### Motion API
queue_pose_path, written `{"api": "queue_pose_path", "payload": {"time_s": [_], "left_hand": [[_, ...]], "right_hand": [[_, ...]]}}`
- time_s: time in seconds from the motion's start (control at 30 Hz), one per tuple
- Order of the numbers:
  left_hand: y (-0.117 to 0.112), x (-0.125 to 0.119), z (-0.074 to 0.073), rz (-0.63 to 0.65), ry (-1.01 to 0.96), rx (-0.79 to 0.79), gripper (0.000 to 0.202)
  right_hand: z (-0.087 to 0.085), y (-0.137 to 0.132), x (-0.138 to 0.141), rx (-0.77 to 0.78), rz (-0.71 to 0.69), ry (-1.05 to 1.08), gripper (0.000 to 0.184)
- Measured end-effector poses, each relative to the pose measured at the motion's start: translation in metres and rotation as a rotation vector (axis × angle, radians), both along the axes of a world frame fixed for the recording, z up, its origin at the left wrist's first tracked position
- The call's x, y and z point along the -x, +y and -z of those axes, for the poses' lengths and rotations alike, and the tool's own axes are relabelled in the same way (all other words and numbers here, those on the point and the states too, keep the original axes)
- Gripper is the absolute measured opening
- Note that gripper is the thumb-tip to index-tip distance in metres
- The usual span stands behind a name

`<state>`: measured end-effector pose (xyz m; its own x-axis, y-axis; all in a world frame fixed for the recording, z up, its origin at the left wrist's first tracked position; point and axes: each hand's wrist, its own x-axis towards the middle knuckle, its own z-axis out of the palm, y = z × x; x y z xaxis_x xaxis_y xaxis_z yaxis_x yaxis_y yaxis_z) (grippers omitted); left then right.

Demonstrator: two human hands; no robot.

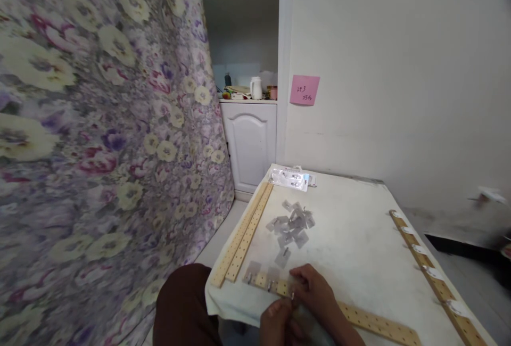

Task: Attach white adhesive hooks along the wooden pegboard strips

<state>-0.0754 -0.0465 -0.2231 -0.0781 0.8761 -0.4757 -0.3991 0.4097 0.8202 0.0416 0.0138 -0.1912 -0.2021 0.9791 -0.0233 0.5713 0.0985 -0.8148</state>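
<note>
A perforated wooden strip [377,323] lies along the near edge of the table, passing under my hands. Two clear square adhesive pads with metal hooks [270,285] sit on its left part. My right hand [315,290] is closed in a pinch above the strip, at a third adhesive hook [293,296]. From the near side, my left hand [276,320] meets the same hook with bent, closed fingers. The pad of this hook is mostly hidden by my fingers. Beyond my hands is a loose pile of clear adhesive hooks [296,221].
Two perforated wooden strips [250,234] lie along the table's left edge. Another strip [435,277], bearing several white pieces, runs down the right edge. A clear plastic package [289,178] lies at the far end of the white-covered table [351,229]. A floral curtain [120,149] hangs at left.
</note>
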Motion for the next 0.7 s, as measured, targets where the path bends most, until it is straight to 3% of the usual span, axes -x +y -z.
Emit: {"api": "queue_pose_path", "payload": {"time_s": [0.43,0.7], "left_hand": [[0.003,0.002,0.011,0.028,-0.036,-0.016,0.045],[0.002,0.009,-0.002,0.115,0.085,0.004,0.051]], "right_hand": [[0.012,0.020,0.000,0.125,-0.018,0.048,0.035],[0.005,0.022,0.002,0.087,-0.026,0.081,0.037]]}}
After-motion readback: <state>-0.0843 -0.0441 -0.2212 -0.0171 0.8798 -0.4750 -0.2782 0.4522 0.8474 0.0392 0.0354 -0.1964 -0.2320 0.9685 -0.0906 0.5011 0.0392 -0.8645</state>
